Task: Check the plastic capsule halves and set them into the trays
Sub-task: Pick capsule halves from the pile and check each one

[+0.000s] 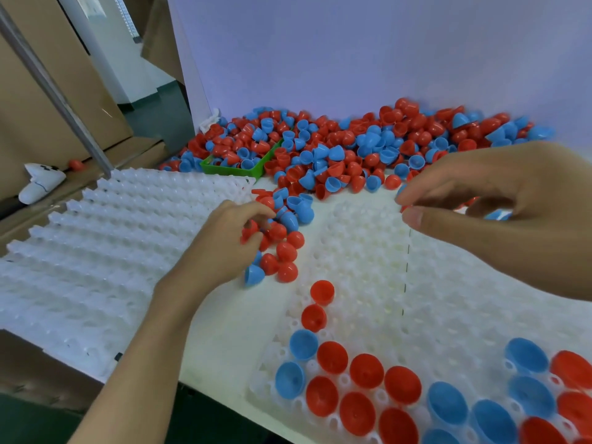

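A white table (224, 331) runs back to a pale wall, with a big heap of red and blue halves (352, 149) along the far edge and a green bin (243, 169) sunk in it. My left hand (224, 245) is down in a small loose cluster (282, 248) between the stacked empty trays (96, 238) and the working tray (368, 283), fingers curled round what looks like a red half, though my knuckles hide most of it. My right hand (499, 216) hovers over the tray's far side, thumb and forefinger pinched; I cannot tell whether anything sits between them. The near rows already hold halves, open side up. The risk I see: raking the cluster could knock loose halves onto the tray, and grabbing several at once could let a flawed one slip by unchecked
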